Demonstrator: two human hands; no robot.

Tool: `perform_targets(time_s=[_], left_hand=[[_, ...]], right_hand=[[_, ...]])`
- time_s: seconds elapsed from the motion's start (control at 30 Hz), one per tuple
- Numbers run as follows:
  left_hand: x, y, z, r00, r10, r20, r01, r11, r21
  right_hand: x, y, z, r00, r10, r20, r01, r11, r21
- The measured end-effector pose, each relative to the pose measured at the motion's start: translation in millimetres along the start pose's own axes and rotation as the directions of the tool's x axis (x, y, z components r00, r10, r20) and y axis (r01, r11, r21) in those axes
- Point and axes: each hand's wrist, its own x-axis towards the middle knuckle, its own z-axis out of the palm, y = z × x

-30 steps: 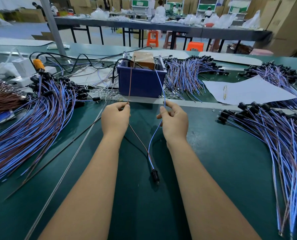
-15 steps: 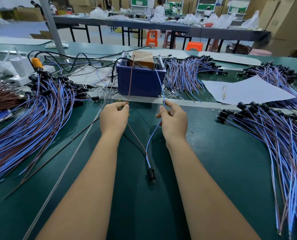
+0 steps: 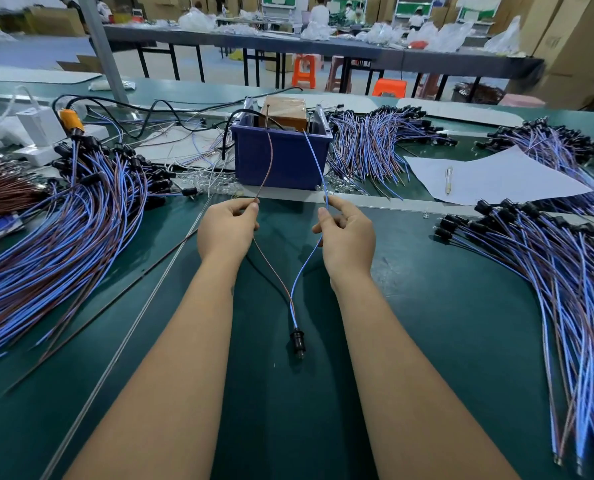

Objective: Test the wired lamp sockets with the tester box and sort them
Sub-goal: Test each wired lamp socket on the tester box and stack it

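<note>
Fingers of our left hand [image 3: 227,227] still pinch the brown wire [image 3: 267,161], and our right hand [image 3: 348,233] pinches the blue wire [image 3: 318,168], both reaching up to the blue box [image 3: 281,161] as before; the socket [image 3: 297,338] lies on the table [image 3: 444,327] between our forearms, barely shifted.
</note>
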Motion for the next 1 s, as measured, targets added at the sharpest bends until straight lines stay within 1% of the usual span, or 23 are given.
perform_targets(time_s=[0.1,0.4,0.87,1.0], left_hand=[[1.1,0.0,-0.1,1.000,0.002,0.000,-0.002,0.997,-0.082],[1.2,1.1,0.6,0.997,0.045,-0.056,-0.053,0.987,-0.152],[-0.2,2.8,0.8,0.983,0.119,-0.139,-0.143,0.973,-0.180],[1.8,1.5,1.5,0.982,0.116,-0.149,-0.142,0.974,-0.178]], right_hand=[[0.0,0.9,-0.4,1.000,0.002,0.000,-0.002,1.000,0.004],[0.2,1.0,-0.9,1.000,0.013,-0.010,-0.013,1.000,0.021],[-0.1,0.2,-0.3,1.000,0.014,-0.017,-0.014,1.000,0.018],[0.3,0.5,-0.6,1.000,0.006,-0.018,-0.006,1.000,0.012]])
